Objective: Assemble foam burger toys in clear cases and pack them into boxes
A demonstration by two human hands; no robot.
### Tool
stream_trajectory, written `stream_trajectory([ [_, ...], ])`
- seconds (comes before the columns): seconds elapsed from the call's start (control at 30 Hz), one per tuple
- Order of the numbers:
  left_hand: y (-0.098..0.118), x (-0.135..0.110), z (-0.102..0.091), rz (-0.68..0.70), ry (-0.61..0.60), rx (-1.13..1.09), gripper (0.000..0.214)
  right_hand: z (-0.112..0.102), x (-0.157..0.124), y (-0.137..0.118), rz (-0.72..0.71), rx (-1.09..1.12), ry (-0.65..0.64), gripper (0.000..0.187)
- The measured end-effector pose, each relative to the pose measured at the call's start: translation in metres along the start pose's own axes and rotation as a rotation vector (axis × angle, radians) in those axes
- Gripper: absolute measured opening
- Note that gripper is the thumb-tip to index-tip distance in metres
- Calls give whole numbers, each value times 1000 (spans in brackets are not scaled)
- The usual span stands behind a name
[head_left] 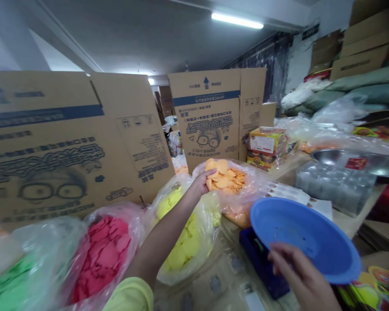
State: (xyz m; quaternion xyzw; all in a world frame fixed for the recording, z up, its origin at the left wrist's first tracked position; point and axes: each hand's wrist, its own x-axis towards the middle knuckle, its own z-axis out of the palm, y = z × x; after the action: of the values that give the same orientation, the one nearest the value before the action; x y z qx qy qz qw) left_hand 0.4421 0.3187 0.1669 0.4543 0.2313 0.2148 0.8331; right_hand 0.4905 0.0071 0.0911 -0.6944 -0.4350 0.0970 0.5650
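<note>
My left hand [203, 182] reaches far forward into a clear plastic bag and has its fingers closed on some thin orange discs [231, 181]. Nearer to me is a bag of yellow discs [183, 248], partly behind my left forearm. Close in front of the blue basin [298, 224] is my right hand [290, 265], slightly blurred, its fingers loosely bent and apart, with nothing visible in them. A few dark specks lie inside the basin, which rests tilted on a dark blue box-like base [262, 265].
Bags of red discs [105, 252] and green pieces [13, 276] stand to the left. Tall cardboard boxes [207, 121] line the back. On the right are small printed boxes [267, 142], clear plastic containers [335, 183] and a steel bowl [385, 166].
</note>
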Motion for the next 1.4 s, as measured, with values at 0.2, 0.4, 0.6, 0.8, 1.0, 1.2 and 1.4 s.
stream_trajectory([
  [0.2,-18,-133,-30,-22,44,-104,36,54,81,-70,-150,153,-52,42],
  [0.4,-48,-299,-74,82,236,-232,38,154,41,-127,-306,90,-512,42],
  [0.6,-80,-461,-123,313,563,-317,42,261,-56,-181,-314,277,-1029,31],
  [0.8,-116,-597,-171,505,771,-371,47,357,-154,-251,-288,465,-1469,30],
  [1.0,-140,-685,-221,596,953,-450,47,447,-230,-290,-52,432,-1721,33],
  [1.2,-162,-737,-255,639,1082,-588,43,513,-276,-317,-109,469,-1699,30],
  [1.4,-189,-775,-258,693,1105,-660,35,584,-342,-354,-578,435,-1593,22],
])
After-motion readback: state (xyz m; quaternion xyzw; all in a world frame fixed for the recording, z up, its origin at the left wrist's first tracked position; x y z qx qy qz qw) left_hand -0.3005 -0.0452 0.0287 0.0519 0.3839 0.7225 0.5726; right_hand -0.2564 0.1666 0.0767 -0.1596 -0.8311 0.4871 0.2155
